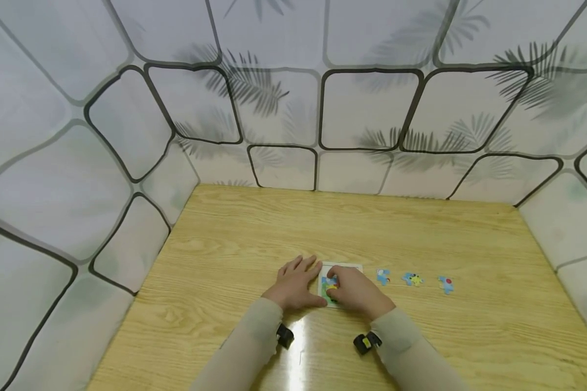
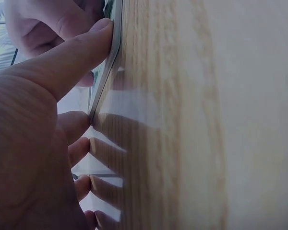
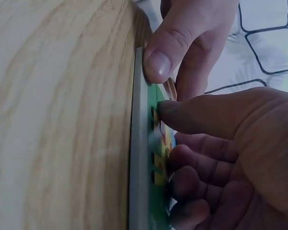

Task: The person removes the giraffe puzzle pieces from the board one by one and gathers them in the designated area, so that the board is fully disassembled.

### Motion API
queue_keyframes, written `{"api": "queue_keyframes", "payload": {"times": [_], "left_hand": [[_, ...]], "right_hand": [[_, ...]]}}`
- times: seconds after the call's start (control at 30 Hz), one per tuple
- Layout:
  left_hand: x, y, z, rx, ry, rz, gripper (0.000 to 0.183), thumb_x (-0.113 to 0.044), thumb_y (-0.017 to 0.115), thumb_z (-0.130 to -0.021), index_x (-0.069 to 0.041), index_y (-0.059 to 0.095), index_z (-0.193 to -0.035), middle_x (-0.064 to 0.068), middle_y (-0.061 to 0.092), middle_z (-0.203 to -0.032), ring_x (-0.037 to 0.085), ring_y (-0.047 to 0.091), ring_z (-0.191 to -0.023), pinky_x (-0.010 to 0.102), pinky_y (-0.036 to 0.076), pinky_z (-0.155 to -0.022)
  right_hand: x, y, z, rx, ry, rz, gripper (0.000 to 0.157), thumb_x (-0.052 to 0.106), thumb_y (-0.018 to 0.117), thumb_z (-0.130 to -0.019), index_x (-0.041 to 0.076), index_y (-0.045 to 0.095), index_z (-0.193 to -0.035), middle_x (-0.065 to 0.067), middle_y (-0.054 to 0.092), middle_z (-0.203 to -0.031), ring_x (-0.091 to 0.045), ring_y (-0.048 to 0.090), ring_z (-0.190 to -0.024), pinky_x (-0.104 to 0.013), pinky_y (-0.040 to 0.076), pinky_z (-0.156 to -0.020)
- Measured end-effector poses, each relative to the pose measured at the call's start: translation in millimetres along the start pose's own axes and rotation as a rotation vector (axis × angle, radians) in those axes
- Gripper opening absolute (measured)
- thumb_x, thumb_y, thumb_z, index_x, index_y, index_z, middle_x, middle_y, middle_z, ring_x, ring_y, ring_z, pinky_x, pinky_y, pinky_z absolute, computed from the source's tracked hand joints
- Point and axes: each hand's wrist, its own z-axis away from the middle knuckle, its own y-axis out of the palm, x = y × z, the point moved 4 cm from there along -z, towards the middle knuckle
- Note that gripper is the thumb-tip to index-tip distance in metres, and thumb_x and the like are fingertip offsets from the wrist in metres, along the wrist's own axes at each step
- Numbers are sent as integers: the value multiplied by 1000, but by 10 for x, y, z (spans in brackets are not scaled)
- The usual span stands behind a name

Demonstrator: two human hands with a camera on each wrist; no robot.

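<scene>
A small jigsaw puzzle board (image 1: pixel 341 266) with a pale frame and a colourful picture lies flat on the table. My left hand (image 1: pixel 297 285) rests at its left side with fingers spread; the thumb (image 2: pixel 93 40) presses on the frame's near corner. Over the picture, my right hand (image 1: pixel 359 291) has curled fingers and holds a puzzle piece at the board's surface, its thumb (image 3: pixel 197 112) touching the green part. That piece is mostly hidden by the fingers. To the right lie loose blue puzzle pieces: one nearest the board (image 1: pixel 383 277), a blue-and-yellow one (image 1: pixel 413 279), and one with a red spot (image 1: pixel 447 284).
The wooden table (image 1: pixel 215 233) extends around the board on all sides. A patterned fabric wall (image 1: pixel 283 168) stands along the back and both sides. Each wrist wears a small black camera, one on the left (image 1: pixel 285 336) and one on the right (image 1: pixel 363 343).
</scene>
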Motion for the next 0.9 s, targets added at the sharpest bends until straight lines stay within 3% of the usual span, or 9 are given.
{"api": "queue_keyframes", "payload": {"times": [0.37,0.7,0.9], "left_hand": [[-10,-3,2,-3,-3,-5,95,-61,71,-86,-23,26,-161,-2,16,-168,31,6,-155,53,9,-122],[-6,2,-8,13,-6,7,96,-62,71,-86,-22,26,-161,-2,15,-168,31,5,-155,54,8,-122],[3,9,-21,12,-14,-8,97,-63,71,-85,-24,26,-161,-3,15,-168,30,6,-155,53,9,-121]], "right_hand": [[-11,-37,-91,62,71,-106,27,9,79,-84,4,64,-106,-3,56,-79,-17,52,-68,-32,44,-62],[-150,-6,-70,-54,-6,-180,11,7,73,-90,14,65,-94,1,55,-84,-15,51,-73,-32,43,-67],[-220,-26,-11,-97,-38,-238,7,12,72,-93,15,68,-98,5,62,-85,-12,56,-74,-30,48,-68]]}}
